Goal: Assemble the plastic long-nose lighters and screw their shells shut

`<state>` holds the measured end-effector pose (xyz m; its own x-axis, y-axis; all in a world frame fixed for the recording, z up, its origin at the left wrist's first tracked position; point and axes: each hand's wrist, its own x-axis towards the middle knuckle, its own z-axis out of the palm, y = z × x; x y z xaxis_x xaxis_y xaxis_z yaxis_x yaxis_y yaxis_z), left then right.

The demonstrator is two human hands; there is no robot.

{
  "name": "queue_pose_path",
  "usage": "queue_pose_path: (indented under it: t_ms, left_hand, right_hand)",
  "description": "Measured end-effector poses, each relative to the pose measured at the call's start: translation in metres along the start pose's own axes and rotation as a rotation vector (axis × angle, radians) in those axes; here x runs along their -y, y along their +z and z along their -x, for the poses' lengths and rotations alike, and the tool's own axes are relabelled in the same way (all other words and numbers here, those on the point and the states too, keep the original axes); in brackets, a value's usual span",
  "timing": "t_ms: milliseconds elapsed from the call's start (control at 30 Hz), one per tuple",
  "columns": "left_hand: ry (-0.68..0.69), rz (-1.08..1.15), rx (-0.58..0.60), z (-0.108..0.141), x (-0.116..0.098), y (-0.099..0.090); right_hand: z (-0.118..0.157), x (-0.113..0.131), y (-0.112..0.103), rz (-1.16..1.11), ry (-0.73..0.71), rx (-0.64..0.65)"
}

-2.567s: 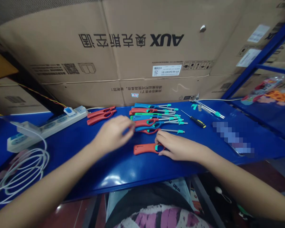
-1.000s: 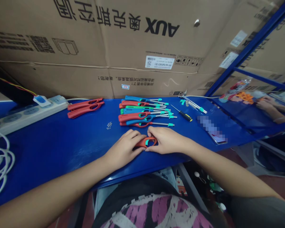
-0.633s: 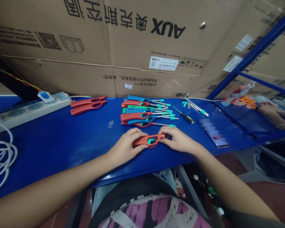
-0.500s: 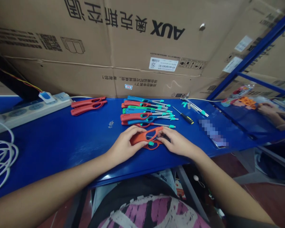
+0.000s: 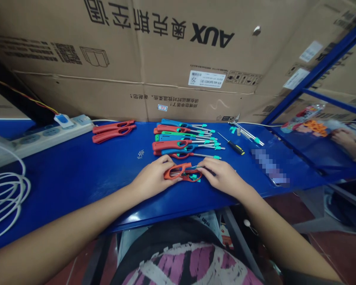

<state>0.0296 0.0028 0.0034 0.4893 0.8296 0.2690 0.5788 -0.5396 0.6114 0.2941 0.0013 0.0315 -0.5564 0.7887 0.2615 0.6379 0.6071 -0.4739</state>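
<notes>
My left hand (image 5: 152,174) is closed around the orange casing (image 5: 186,165) of a long-nosed lighter, held just above the blue table. Its two halves look parted, with thin wires and a teal trigger (image 5: 194,177) showing between them. At the casing's right end my right hand (image 5: 224,175) is closed, its thumb and fingers pinching a thin wire (image 5: 195,166). Right behind my hands lies a row of red, blue and green lighters (image 5: 173,145) with metal tubes and teal tips. Small screws (image 5: 140,154) are scattered left of the row.
Two red casings (image 5: 114,132) lie at the back left by a power strip (image 5: 50,134) and a coiled white cable (image 5: 6,198). To the right are a screwdriver (image 5: 235,147), metal tubes (image 5: 249,135) and a blurred-out flat object (image 5: 269,168). Another person's hand (image 5: 345,140) shows beyond the blue frame.
The orange casing has shifted left and down in my left hand, and its halves have parted to show the inside. My right hand has drawn off the casing with the wire.
</notes>
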Motion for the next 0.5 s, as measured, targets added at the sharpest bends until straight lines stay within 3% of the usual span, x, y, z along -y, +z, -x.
queue_pose_path:
  t_ms: [167,367,500]
  left_hand:
    - [-0.010,0.096,-0.033,-0.003,-0.005,-0.003]
    - [-0.028,0.161,-0.125,-0.006,-0.006,-0.021]
    - [-0.091,0.287,-0.215,-0.004,-0.007,-0.011]
  right_hand:
    - [-0.002,0.003,-0.005,-0.089,-0.016,-0.128]
    - [0.003,-0.017,-0.015,-0.228,0.065,-0.306]
    - [0.007,-0.015,-0.021,-0.292,0.137,-0.383]
